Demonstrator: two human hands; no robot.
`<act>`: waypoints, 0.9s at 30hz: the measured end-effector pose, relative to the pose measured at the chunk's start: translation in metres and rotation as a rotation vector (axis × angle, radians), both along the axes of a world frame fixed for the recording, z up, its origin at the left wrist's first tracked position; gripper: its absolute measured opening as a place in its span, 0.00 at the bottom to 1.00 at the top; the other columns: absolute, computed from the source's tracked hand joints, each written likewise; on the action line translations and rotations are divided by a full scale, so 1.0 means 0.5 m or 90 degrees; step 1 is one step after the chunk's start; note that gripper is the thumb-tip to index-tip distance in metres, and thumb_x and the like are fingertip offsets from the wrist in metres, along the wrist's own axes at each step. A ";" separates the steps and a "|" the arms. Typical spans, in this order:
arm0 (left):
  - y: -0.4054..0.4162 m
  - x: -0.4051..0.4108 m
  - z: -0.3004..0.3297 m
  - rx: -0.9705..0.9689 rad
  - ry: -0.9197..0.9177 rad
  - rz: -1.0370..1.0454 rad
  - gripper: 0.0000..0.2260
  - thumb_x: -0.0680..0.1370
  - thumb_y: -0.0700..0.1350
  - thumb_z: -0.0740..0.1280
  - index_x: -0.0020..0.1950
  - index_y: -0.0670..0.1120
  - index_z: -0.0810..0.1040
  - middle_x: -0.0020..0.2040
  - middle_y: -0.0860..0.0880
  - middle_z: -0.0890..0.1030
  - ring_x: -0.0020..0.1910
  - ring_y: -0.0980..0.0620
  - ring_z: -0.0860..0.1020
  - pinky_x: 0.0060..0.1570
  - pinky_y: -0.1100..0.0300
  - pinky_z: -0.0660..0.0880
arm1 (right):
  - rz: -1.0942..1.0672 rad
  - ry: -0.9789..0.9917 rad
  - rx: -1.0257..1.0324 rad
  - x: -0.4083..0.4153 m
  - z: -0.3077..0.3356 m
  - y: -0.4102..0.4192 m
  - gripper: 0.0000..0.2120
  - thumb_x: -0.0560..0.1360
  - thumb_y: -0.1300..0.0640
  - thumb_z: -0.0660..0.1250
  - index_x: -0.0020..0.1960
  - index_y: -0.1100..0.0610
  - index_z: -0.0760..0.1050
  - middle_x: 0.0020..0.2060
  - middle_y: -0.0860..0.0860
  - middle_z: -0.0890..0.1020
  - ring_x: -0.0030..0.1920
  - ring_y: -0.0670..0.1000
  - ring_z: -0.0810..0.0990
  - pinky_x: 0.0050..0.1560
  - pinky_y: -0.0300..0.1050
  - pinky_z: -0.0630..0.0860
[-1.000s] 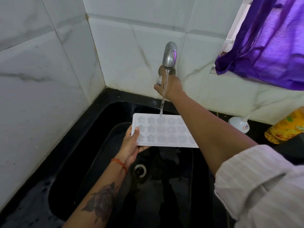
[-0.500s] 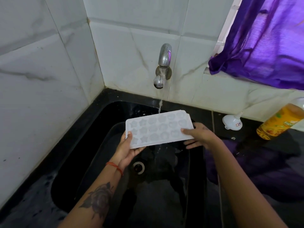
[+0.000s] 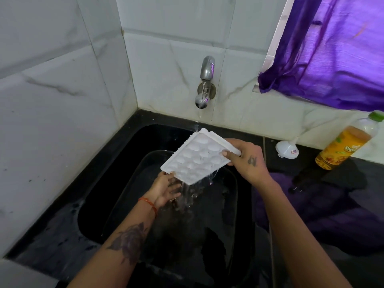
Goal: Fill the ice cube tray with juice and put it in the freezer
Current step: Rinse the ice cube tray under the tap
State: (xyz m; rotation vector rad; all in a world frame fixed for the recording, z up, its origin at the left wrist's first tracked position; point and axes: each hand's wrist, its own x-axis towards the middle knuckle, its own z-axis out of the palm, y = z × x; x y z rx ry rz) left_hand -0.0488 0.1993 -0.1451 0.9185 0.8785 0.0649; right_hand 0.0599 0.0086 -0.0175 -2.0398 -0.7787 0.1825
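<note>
Above the black sink (image 3: 108, 183), the white ice cube tray (image 3: 197, 159) tilts, spilling water. The right hand (image 3: 247, 161) clamps its upper edge; the left hand (image 3: 166, 189), fingers spread, touches its lower corner. A juice bottle (image 3: 345, 144) stands right of the sink.

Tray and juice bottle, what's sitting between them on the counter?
A white funnel lies between tray and bottle, shown in the head view.

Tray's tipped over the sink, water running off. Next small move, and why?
Probably hold the tilt a moment longer, then level it. The ice cube tray is pinched by the right hand at its upper end, and water still streams off its low edge beside the left hand into the sink.
</note>
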 end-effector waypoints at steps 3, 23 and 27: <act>0.007 -0.011 0.016 0.039 -0.027 0.033 0.21 0.81 0.41 0.57 0.72 0.52 0.57 0.60 0.45 0.76 0.54 0.46 0.76 0.47 0.45 0.74 | 0.033 -0.078 0.017 -0.016 0.016 -0.010 0.17 0.74 0.62 0.67 0.61 0.49 0.78 0.53 0.44 0.82 0.49 0.45 0.81 0.53 0.40 0.78; -0.010 -0.089 0.058 0.235 -0.008 -0.016 0.19 0.78 0.36 0.58 0.65 0.52 0.71 0.56 0.48 0.77 0.50 0.54 0.75 0.52 0.50 0.72 | 0.061 -0.168 0.150 -0.103 -0.058 -0.060 0.21 0.69 0.79 0.64 0.55 0.60 0.80 0.53 0.51 0.81 0.56 0.53 0.81 0.61 0.38 0.74; 0.010 -0.077 0.113 0.310 -0.118 0.052 0.23 0.76 0.34 0.59 0.65 0.56 0.69 0.59 0.56 0.77 0.52 0.58 0.74 0.52 0.54 0.70 | 0.046 -0.268 0.251 -0.088 0.002 -0.056 0.24 0.67 0.80 0.63 0.55 0.59 0.80 0.55 0.52 0.81 0.57 0.47 0.81 0.60 0.40 0.75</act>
